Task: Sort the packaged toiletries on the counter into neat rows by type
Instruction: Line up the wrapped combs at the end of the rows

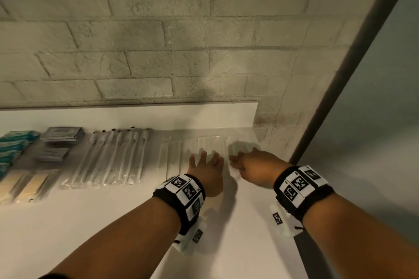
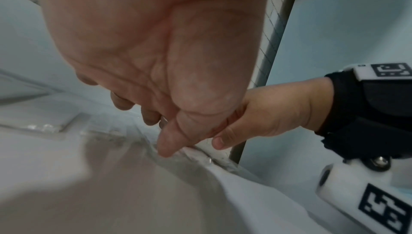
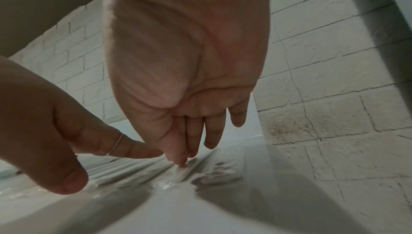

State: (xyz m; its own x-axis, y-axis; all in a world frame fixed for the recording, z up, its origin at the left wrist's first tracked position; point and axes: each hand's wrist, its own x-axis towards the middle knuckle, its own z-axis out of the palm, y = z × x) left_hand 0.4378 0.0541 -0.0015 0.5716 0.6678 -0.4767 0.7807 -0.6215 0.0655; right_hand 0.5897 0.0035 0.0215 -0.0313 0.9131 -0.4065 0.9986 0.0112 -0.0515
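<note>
A row of slim white items in clear wrappers [image 1: 179, 149] lies at the right end of the white counter [image 1: 108, 222]. My left hand [image 1: 205, 158] rests flat on this row with its fingers spread; the left wrist view shows its fingertips [image 2: 151, 120] touching the wrappers. My right hand [image 1: 235, 162] is just to its right. Its thumb and forefinger [image 3: 181, 158] meet on the near end of the rightmost wrapped packet [image 3: 181, 173] and pinch it. The other right fingers point down, straight. The two hands nearly touch.
Left of the hands lie wrapped toothbrushes [image 1: 113, 156], grey sachets [image 1: 62, 135], teal packets [image 1: 15, 142] and yellowish packets [image 1: 27, 183], each in its own group. A brick wall [image 1: 181, 41] backs the counter. A dark upright frame [image 1: 340, 75] stands at the right.
</note>
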